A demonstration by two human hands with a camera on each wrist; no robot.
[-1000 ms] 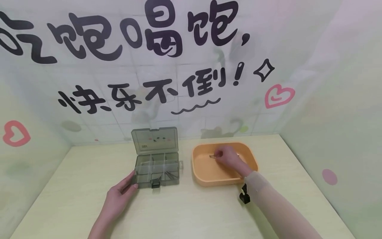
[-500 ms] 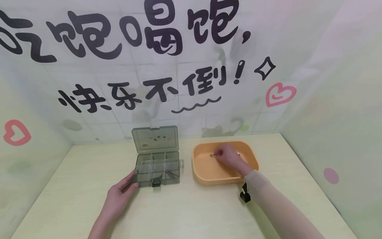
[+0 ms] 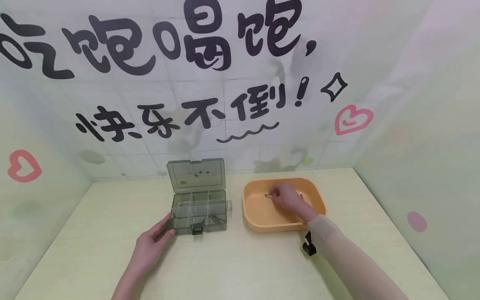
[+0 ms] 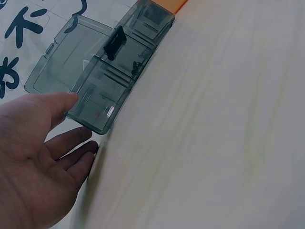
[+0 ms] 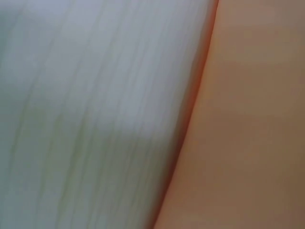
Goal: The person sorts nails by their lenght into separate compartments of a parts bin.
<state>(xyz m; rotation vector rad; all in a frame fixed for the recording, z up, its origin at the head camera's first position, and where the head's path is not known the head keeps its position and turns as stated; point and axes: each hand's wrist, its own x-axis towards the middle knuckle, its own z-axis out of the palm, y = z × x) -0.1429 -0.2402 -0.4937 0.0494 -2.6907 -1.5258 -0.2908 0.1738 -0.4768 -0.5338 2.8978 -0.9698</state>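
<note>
A grey see-through compartment box (image 3: 198,212) stands on the table with its lid (image 3: 196,175) raised; thin dark metal pieces (image 3: 213,219) lie in its front compartments. My left hand (image 3: 153,242) holds the box's near left corner, thumb at the front and fingers along the side. In the left wrist view the thumb touches the box (image 4: 100,95) while the lower fingers curl loosely. Inside the orange tray (image 3: 258,225), my right hand (image 3: 286,197) pinches a small thin metal piece (image 3: 268,195); its exact kind is too small to tell.
Another small metal piece (image 3: 301,196) shows in the tray just right of the right hand. Printed walls enclose the table (image 3: 225,266) at the back and sides. The right wrist view shows only the tray's outer wall (image 5: 248,124) and tabletop.
Both hands keep nearly the same places, and the box and tray stay put. The small piece right of my right hand shows darker now. The whole view shifts slightly.
</note>
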